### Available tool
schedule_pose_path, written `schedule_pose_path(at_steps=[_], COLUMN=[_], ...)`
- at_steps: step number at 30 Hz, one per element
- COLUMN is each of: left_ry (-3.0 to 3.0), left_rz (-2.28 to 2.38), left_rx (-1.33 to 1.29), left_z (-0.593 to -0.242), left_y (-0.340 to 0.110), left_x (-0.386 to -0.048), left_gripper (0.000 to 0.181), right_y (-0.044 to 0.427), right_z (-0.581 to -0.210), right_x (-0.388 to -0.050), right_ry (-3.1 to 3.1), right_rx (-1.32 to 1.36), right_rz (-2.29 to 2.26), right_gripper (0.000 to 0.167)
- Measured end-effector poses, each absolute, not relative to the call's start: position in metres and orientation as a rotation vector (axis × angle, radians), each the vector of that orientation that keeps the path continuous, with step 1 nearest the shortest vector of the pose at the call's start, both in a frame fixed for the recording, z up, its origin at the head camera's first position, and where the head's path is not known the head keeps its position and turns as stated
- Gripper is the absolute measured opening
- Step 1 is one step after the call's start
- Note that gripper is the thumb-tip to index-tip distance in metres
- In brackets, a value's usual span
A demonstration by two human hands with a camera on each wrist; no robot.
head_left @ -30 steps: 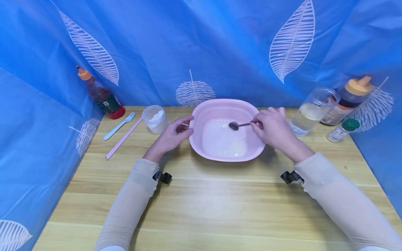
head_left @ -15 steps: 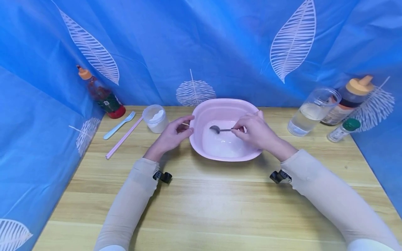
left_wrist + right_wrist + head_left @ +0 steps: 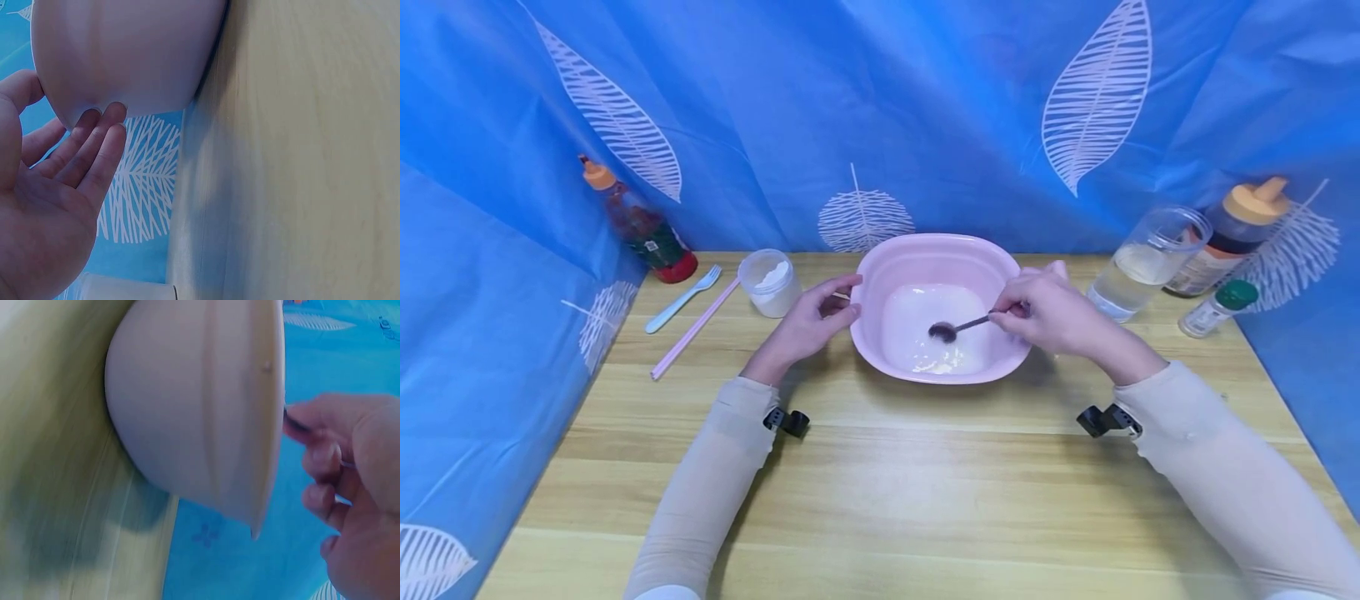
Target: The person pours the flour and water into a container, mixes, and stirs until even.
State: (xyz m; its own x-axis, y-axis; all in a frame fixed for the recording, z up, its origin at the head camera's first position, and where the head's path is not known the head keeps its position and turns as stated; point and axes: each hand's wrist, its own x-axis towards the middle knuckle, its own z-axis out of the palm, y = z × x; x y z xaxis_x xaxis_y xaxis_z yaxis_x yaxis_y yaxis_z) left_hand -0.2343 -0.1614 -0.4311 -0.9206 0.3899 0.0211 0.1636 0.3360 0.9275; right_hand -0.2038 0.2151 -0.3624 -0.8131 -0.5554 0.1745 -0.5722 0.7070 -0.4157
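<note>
Right now I have the dark spoon inside the basin, its bowl blurred low over the white contents; whether it touches the bottom I can't tell. The spoon point(image 3: 946, 331) has its long axis slanting: bowl toward the table's left and near edges, handle rising toward the right. As I judge it, that line is what matters most, since the bowl lies leftward of the right grip point(image 3: 1049, 312), which pinches the handle end above the right wall. That grip is clearly the nearer one.

Around the spoon, the pink basin point(image 3: 943, 267) sits by the middle of the table's far edge. My left grip point(image 3: 808, 323) holds its left rim, fingertips against the outer wall, so I'd expect it to stay steady.

Further out, the jar of white powder point(image 3: 771, 289) stands just beyond the left grip, toward the far-left corner. The cup of clear liquid point(image 3: 1138, 271) stands near the right grip, toward the far-right corner of the table point(image 3: 910, 483).
</note>
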Motion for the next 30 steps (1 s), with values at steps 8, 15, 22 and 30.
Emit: schedule_pose_path(at_steps=[8, 15, 22, 30], left_ry=[2.410, 2.417, 2.414, 2.409], left_rz=[1.618, 1.613, 1.614, 1.617], left_rx=[0.501, 0.504, 0.515, 0.517], left_z=[-0.430, -0.429, -0.429, -0.429], left_y=[-0.161, -0.160, -0.161, -0.160], left_x=[-0.234, -0.234, -0.233, -0.233], left_gripper=[0.055, 0.055, 0.055, 0.055], right_y=[0.222, 0.203, 0.173, 0.170], right_z=[-0.367, -0.375, -0.380, -0.374], right_x=[-0.210, -0.217, -0.217, -0.207], right_ry=[-2.778, -2.798, -2.792, -2.731], right_rx=[0.738, 0.752, 1.006, 1.376], right_rz=[0.512, 0.568, 0.714, 0.803], right_gripper=[0.010, 0.012, 0.010, 0.010])
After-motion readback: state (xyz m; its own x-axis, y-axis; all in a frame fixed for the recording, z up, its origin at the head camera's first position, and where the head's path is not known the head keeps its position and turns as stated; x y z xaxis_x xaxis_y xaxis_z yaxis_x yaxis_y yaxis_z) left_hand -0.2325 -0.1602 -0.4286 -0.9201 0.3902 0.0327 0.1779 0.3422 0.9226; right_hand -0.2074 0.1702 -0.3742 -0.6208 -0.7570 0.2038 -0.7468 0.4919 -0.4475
